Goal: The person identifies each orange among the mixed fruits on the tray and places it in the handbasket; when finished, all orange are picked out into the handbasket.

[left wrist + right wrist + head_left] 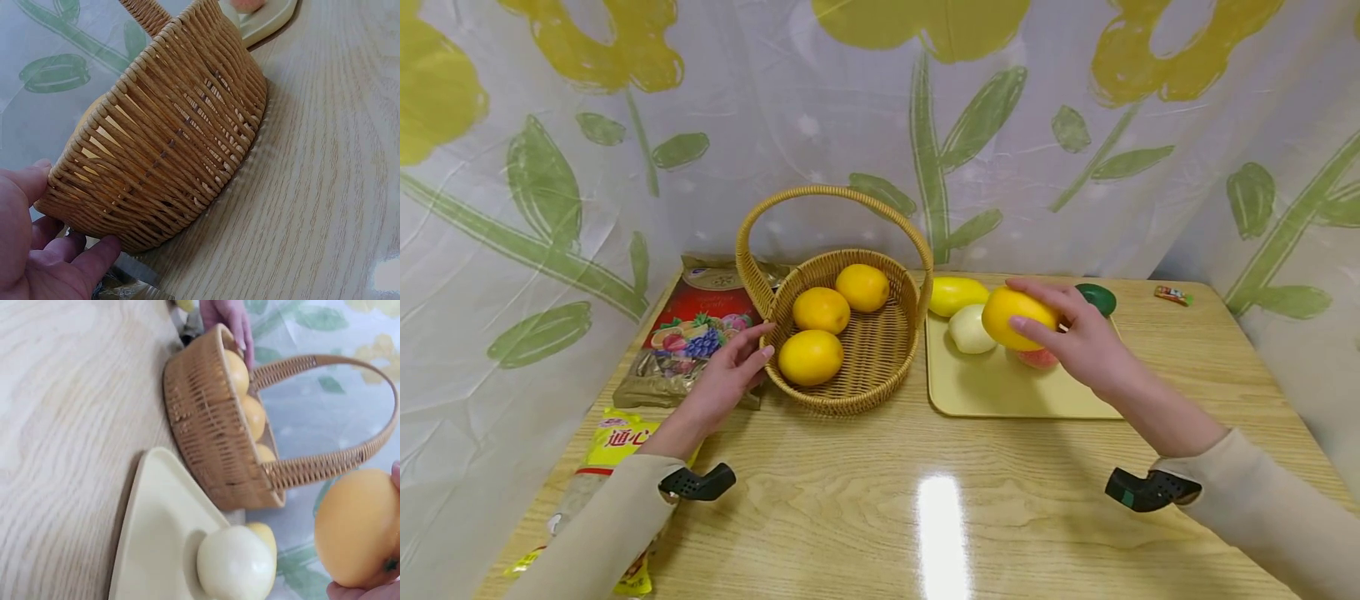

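Observation:
My right hand (1093, 342) grips an orange (1017, 318) above the tray, thumb on its near side. In the right wrist view, a small green stem mark shows on this orange (359, 525). The wicker basket (880, 398) stands left of the tray with three similar oranges (811, 357) inside. At the basket's left side, my left hand (730, 371) holds the rim; in the left wrist view the thumb meets the rim and the other fingers lie against the outer wall. A pale, roundish fruit or vegetable (972, 329) lies on the tray, near the held orange.
On the pale yellow tray (1000, 400) also lie a yellow fruit (957, 296), a partly hidden reddish fruit (1039, 358) and a dark green item (1097, 298). A red candy bag (700, 317) and a yellow-topped packet (617, 437) lie left. A small wrapper (1172, 295) is back right; a curtain hangs behind.

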The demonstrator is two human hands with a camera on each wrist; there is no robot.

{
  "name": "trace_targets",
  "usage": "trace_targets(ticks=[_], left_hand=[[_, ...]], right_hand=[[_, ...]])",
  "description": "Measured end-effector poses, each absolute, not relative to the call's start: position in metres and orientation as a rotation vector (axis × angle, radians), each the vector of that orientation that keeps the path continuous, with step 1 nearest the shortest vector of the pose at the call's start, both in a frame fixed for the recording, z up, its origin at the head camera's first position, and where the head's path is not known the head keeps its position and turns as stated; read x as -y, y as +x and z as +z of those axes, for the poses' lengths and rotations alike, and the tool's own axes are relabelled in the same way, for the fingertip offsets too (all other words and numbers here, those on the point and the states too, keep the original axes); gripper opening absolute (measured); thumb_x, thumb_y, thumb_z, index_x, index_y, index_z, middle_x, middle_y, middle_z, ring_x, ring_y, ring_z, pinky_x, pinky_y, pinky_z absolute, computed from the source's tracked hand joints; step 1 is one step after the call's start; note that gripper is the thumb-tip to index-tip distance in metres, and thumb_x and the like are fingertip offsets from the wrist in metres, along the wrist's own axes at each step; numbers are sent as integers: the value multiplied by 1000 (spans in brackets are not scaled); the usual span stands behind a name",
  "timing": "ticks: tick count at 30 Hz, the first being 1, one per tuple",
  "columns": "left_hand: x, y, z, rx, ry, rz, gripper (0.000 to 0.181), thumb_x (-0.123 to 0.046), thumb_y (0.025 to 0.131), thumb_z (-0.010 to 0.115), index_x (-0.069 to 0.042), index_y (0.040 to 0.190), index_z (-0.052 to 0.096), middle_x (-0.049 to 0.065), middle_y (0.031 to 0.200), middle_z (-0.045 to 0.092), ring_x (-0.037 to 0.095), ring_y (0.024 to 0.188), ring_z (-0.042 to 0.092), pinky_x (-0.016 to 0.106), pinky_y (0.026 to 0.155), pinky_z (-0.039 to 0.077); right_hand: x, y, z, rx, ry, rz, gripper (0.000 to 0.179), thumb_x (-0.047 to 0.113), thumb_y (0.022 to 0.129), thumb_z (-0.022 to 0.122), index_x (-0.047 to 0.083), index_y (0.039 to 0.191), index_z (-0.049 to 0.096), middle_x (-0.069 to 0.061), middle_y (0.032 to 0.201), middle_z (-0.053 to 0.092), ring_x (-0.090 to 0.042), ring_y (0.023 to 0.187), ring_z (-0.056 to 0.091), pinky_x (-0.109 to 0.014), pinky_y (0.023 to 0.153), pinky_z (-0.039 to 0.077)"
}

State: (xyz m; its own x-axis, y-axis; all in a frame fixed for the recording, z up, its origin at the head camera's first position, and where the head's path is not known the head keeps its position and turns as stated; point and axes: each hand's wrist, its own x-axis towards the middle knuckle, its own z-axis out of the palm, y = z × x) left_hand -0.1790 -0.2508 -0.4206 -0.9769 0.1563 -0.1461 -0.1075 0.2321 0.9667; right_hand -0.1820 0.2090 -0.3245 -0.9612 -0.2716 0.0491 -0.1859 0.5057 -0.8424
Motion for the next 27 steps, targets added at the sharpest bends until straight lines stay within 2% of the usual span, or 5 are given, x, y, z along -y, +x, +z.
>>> trace_targets(ticks=[7, 13, 17, 23, 27], left_hand=[[251, -179, -421, -2305, 53, 1813, 59, -34, 103, 50, -12, 154, 29, 11, 160, 20, 31, 145, 24, 54, 110, 31], [251, -179, -421, -2295, 49, 1824, 59, -34, 103, 50, -13, 154, 30, 11, 160, 21, 30, 145, 25, 53, 110, 31], [251, -179, -421, -2292, 51, 1827, 59, -34, 103, 49, -13, 154, 29, 11, 160, 21, 30, 144, 26, 53, 110, 31], [251, -179, -422, -2291, 56, 1829, 59, -34, 103, 49, -13, 154, 29, 10, 160, 20, 29, 145, 24, 54, 111, 30], [251, -179, -422, -2300, 54, 1821, 58, -34, 103, 49, -13, 154, 29, 10, 161, 20, 29, 145, 24, 54, 110, 30]], right_hand=[[-199, -176, -327, -2505, -411, -1588, 52, 35, 96, 64, 26, 145, 50, -10, 136, 39, -31, 109, 51, -32, 76, 59], [-187, -171, -330, -2542, -463, -1514, 49, 34, 96, 64, 26, 143, 52, -9, 135, 44, -26, 107, 44, -27, 77, 52], [-177, -170, -332, -2534, -516, -1468, 48, 32, 96, 64, 27, 142, 53, -9, 134, 47, -24, 111, 42, -32, 82, 47], [-157, -169, -336, -2493, -575, -1460, 47, 33, 94, 67, 27, 139, 57, -5, 135, 48, -24, 117, 43, -39, 92, 46], [-145, -170, -336, -2491, -592, -1436, 46, 39, 92, 67, 33, 137, 57, 0, 132, 48, -22, 116, 45, -41, 91, 46]])
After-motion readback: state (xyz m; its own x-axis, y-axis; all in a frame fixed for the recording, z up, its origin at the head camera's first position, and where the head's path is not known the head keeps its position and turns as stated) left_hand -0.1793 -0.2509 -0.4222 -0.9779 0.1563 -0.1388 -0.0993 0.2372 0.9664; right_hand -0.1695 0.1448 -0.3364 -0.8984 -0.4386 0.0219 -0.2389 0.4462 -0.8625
